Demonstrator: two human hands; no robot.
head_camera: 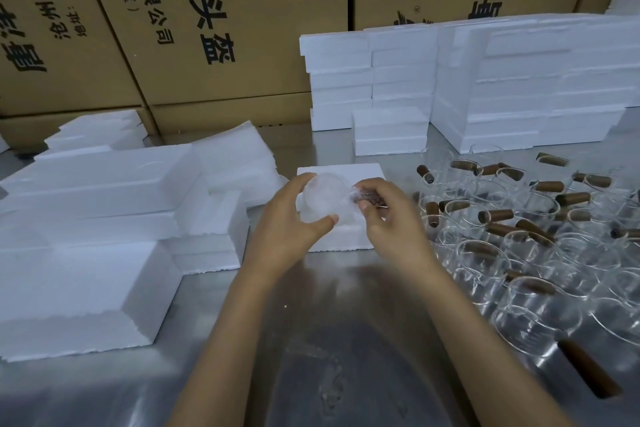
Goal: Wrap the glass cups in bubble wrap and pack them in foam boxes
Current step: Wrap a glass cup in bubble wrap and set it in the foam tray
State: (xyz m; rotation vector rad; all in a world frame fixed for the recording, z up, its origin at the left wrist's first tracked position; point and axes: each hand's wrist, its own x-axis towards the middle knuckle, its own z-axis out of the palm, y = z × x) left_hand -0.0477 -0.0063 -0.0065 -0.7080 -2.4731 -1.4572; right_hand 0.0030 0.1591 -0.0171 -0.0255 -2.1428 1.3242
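Both hands hold one glass cup [323, 199] covered in clear bubble wrap, just above an open white foam box [343, 243] at the table's middle. My left hand [291, 229] grips the wrapped cup body from the left, thumb underneath. My right hand [388, 215] pinches the cup's brown wooden handle [367, 198] through the wrap. Many unwrapped glass cups with brown handles [540, 246] crowd the table on the right. A loose pile of bubble wrap sheets [239, 156] lies behind and left of the foam box.
Stacks of white foam boxes [519, 87] stand at the back right, and more foam pieces [86, 236] are piled on the left. Large printed cardboard cartons [207, 28] form a wall behind. The steel table [346, 322] stretches toward me.
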